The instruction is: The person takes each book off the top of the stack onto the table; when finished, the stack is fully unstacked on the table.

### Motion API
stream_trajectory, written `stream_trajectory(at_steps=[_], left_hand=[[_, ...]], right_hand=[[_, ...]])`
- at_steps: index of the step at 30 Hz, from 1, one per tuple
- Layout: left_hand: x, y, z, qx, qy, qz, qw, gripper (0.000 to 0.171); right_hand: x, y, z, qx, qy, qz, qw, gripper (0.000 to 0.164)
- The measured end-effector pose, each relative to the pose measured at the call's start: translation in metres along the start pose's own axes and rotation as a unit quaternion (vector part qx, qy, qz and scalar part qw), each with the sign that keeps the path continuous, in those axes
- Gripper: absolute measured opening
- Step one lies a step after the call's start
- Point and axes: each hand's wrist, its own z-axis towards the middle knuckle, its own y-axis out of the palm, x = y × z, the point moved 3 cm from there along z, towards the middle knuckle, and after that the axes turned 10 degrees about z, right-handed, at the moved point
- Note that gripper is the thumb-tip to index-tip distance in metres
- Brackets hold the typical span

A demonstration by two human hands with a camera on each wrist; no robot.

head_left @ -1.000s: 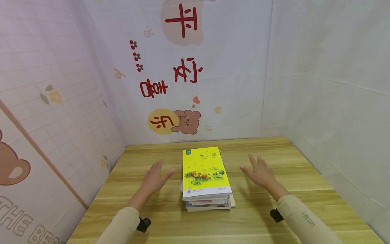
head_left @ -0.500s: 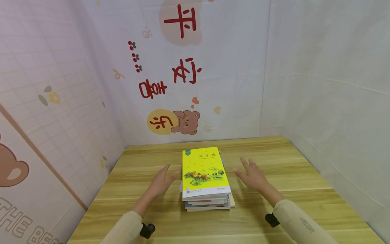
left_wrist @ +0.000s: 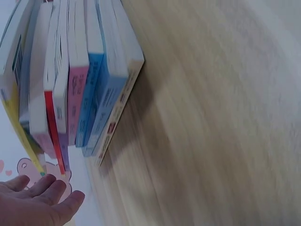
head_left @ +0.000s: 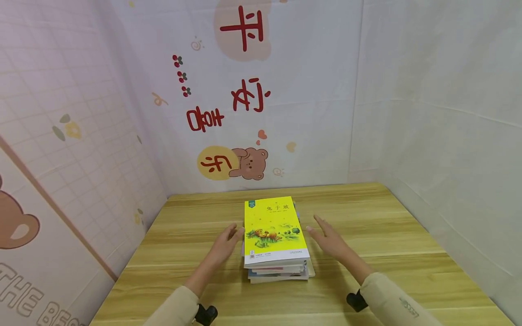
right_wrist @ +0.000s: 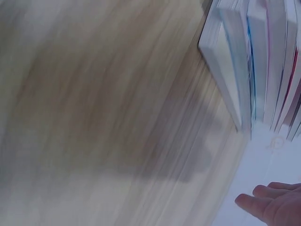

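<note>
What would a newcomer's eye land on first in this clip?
The bright yellow book topping a stack of books in the middle of the wooden table. An open left hand and right hand flank the stack, close to its sides. Behind hangs a backdrop with red characters and a cartoon bear.

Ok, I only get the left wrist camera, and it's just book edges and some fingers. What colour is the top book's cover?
Observer: The top book has a bright yellow cover with a small picture in the middle.
Operator: Where's the other hand?
Observer: The right hand is open, fingers straight, just beside the right side of the stack and not gripping it.
Operator: Is the pile standing up like it looks to me?
Observer: No, it lies flat in the middle of the wooden table, with the bottom book poking out a little to the right.
</note>
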Motion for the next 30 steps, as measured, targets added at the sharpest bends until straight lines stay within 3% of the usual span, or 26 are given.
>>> stream_trajectory(at_steps=[6, 13, 20, 30], left_hand=[[0.000, 0.010, -0.001, 0.002, -0.012, -0.019, 0.9997, 0.079], [-0.003, 0.020, -0.004, 0.002, -0.016, -0.027, 0.9995, 0.083], [-0.007, 0.028, -0.009, -0.006, -0.007, -0.044, 0.9990, 0.077], [-0.005, 0.032, -0.017, -0.011, -0.003, -0.044, 0.9990, 0.085]], right_hand=[[0.001, 0.010, -0.001, 0.003, 0.047, 0.062, 0.997, 0.079], [-0.003, 0.026, -0.007, -0.013, 0.050, 0.114, 0.992, 0.074], [-0.008, 0.036, -0.013, -0.004, 0.046, 0.119, 0.992, 0.071], [-0.010, 0.039, -0.018, 0.000, 0.038, 0.129, 0.991, 0.068]])
